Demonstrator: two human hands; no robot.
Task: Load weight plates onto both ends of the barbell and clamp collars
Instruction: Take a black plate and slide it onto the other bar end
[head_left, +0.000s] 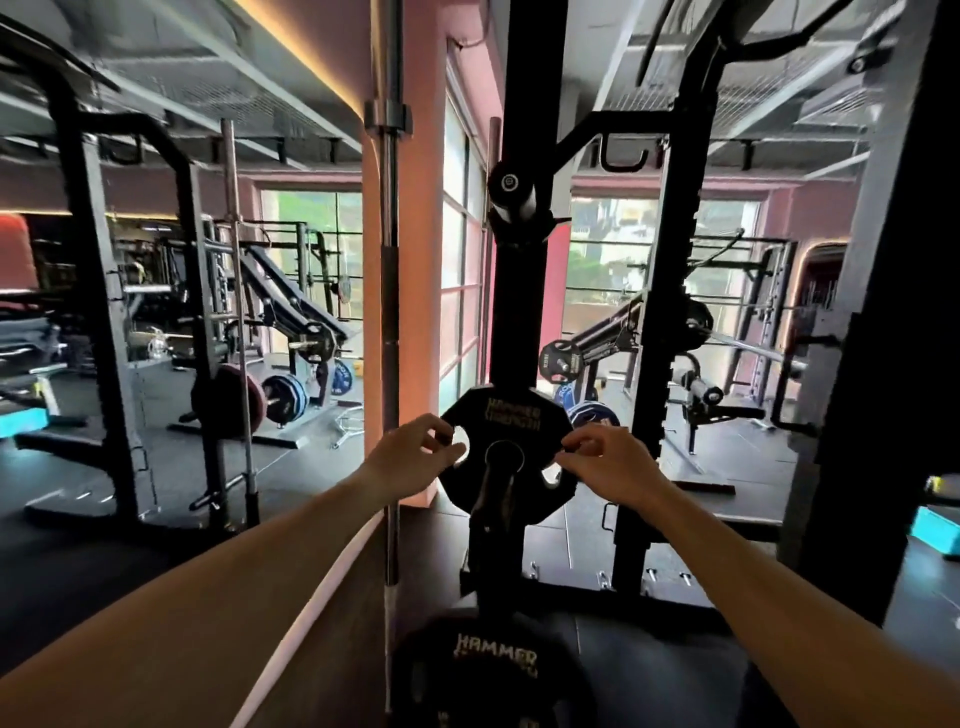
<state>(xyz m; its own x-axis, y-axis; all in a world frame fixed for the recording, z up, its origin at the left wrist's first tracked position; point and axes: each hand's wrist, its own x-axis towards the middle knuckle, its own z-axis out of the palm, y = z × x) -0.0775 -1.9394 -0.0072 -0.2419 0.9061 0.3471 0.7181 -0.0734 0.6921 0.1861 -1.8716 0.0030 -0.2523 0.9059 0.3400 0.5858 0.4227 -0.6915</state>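
Fingers of the left hand (410, 457) and right hand (605, 462) curl into the grip holes of a black Hammer Strength weight plate (506, 426) — one on each side — which sits on a storage peg (500, 475) of the black rack upright (519, 312).

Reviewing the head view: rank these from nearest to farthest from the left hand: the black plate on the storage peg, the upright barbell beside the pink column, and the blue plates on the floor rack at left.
1. Black plate: the left hand holds its grip hole.
2. Upright barbell: just behind that hand.
3. Blue plates: far back, left.
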